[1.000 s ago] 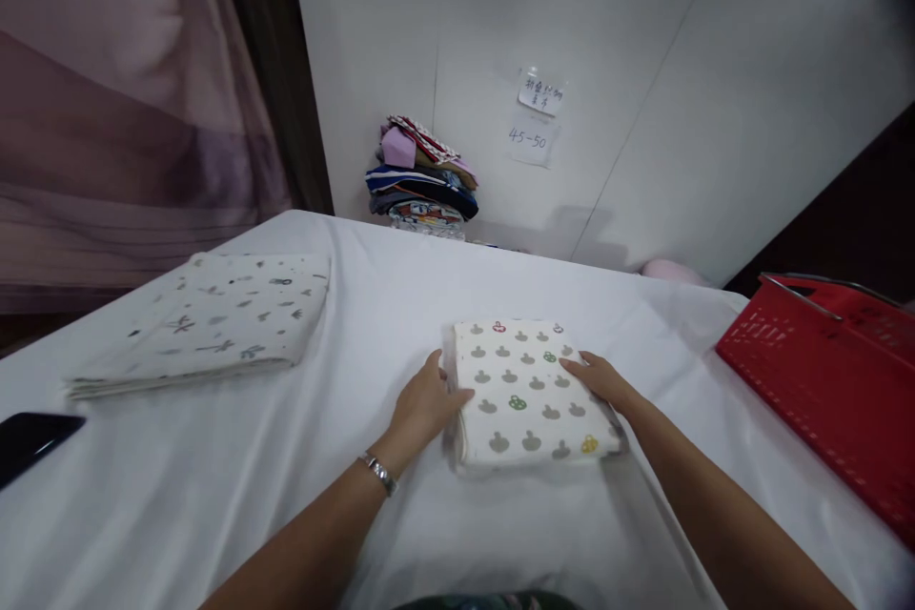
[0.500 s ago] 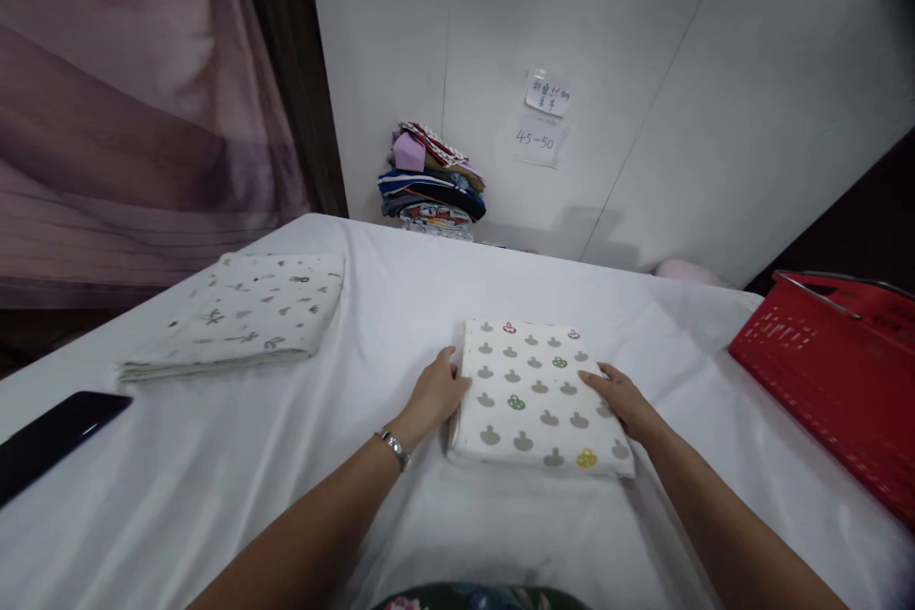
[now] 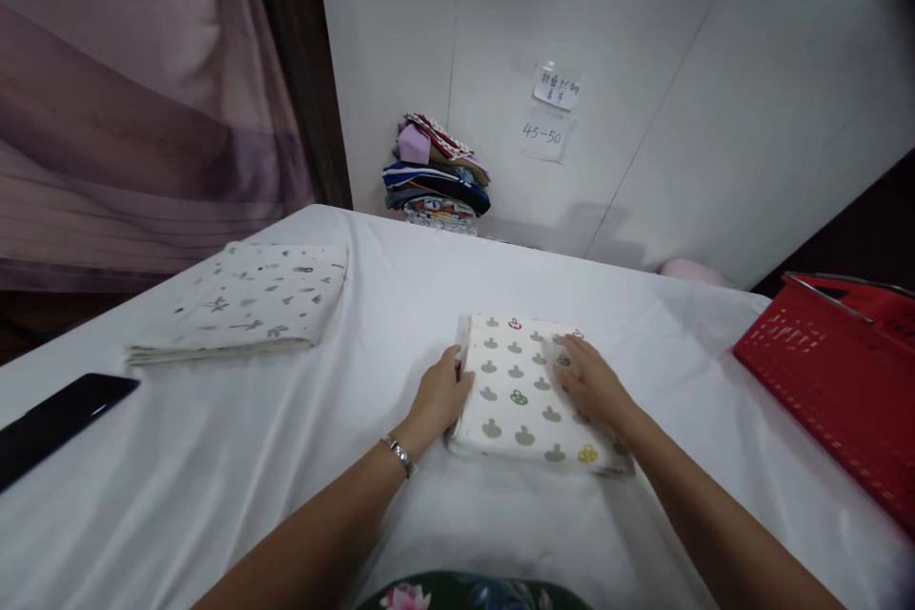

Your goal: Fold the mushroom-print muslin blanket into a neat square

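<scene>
A folded white cloth with grey, green, red and yellow shapes (image 3: 516,393) lies on the white-covered table (image 3: 400,305) in front of me. My left hand (image 3: 441,395) rests against the cloth's left edge, fingers curled around that edge. My right hand (image 3: 590,384) lies flat on top of the cloth's right part, fingers stretched out. A metal bracelet sits on my left wrist.
A second folded patterned cloth (image 3: 250,300) lies at the left. A black phone (image 3: 53,421) is near the left edge. A red plastic basket (image 3: 843,372) stands at the right. A stack of folded clothes (image 3: 436,176) sits by the wall, under paper notes (image 3: 550,110).
My right hand has slid from the cloth's right edge onto its top, toward the middle. The left hand stays at the left edge.
</scene>
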`<state>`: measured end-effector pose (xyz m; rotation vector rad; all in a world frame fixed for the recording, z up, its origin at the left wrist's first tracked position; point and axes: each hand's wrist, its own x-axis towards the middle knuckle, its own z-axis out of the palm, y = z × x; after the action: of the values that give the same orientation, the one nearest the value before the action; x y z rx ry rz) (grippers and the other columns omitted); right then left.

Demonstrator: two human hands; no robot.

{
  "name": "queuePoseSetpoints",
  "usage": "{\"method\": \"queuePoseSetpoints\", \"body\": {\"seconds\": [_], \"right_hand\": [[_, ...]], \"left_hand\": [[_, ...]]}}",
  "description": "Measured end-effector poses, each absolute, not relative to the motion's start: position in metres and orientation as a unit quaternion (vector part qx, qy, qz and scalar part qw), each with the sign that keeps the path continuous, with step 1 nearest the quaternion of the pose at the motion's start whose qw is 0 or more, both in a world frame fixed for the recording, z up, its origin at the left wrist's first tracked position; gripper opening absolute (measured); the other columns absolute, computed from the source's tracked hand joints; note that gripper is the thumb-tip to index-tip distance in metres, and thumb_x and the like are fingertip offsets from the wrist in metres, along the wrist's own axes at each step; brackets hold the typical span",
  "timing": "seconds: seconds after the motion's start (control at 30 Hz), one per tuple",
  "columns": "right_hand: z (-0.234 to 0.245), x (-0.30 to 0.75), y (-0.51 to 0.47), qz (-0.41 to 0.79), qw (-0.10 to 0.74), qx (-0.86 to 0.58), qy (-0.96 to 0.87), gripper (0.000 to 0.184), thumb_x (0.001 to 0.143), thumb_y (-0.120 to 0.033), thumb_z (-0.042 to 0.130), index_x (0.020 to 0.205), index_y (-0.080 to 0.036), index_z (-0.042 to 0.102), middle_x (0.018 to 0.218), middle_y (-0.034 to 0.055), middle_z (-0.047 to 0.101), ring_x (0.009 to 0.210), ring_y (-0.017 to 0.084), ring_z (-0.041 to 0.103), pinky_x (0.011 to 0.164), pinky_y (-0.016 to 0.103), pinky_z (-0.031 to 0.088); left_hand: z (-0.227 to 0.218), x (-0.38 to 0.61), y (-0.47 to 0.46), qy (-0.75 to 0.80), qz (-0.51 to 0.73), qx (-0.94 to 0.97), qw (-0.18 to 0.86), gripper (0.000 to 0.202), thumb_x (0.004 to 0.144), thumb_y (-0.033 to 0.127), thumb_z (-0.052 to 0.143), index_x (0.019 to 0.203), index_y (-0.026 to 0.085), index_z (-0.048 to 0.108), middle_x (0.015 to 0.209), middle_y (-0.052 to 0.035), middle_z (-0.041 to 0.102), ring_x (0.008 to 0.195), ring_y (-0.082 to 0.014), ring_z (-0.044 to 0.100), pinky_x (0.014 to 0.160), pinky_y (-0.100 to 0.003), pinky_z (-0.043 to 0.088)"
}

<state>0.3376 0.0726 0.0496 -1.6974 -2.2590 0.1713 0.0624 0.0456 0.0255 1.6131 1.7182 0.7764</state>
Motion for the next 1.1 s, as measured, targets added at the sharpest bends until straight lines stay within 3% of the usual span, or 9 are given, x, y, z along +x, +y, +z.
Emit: {"method": "queuePoseSetpoints", "body": {"seconds": [0.23,0.43,0.6,0.87,1.1], "right_hand": [[0.049,0.245,0.102,0.097,0.092,-0.449,-0.884,0.052,0.092,-0.033,0.034,0.141,-0.015,0.033,0.149,0.0107,0.027,0.138,0.025,0.018,0.110,0.047,0.019],[0.031,0.198,0.115,0.067,0.082,-0.456,-0.884,0.049,0.096,-0.032,0.025,0.140,-0.014,0.034,0.148,0.0099,0.030,0.138,0.024,0.019,0.110,0.049,0.014],[0.026,0.199,0.112,0.048,0.090,-0.452,-0.886,0.049,0.096,-0.033,0.023,0.139,-0.013,0.035,0.147,0.0102,0.031,0.137,0.023,0.020,0.110,0.048,0.015],[0.025,0.199,0.112,0.036,0.096,-0.453,-0.886,0.049,0.096,-0.033,0.023,0.139,-0.013,0.035,0.147,0.0098,0.031,0.137,0.023,0.021,0.110,0.048,0.015],[0.027,0.197,0.111,0.027,0.080,-0.455,-0.886,0.049,0.095,-0.031,0.025,0.140,-0.013,0.034,0.147,0.0101,0.031,0.136,0.024,0.022,0.109,0.049,0.016]], "left_hand": [[0.026,0.066,0.040,0.648,0.295,0.639,0.291,0.043,0.085,0.027,0.044,0.127,0.018,0.042,0.106,-0.0081,0.065,0.094,-0.0200,0.060,0.080,-0.030,0.043],[0.023,0.063,0.040,0.640,0.298,0.653,0.274,0.041,0.086,0.023,0.042,0.127,0.018,0.041,0.108,-0.0084,0.063,0.098,-0.0203,0.059,0.082,-0.031,0.043],[0.026,0.061,0.040,0.632,0.293,0.662,0.276,0.036,0.085,0.024,0.044,0.120,0.019,0.045,0.104,-0.0068,0.063,0.091,-0.0187,0.059,0.079,-0.029,0.042],[0.045,0.058,0.007,0.663,0.231,0.673,0.232,0.016,0.080,0.035,0.051,0.088,0.020,0.049,0.089,-0.0022,0.056,0.074,-0.0163,0.053,0.062,-0.027,0.035],[0.041,0.054,-0.020,0.670,0.211,0.645,0.300,0.027,0.082,0.043,0.047,0.067,0.020,0.045,0.066,0.0019,0.055,0.063,-0.0149,0.048,0.057,-0.027,0.030]]}}
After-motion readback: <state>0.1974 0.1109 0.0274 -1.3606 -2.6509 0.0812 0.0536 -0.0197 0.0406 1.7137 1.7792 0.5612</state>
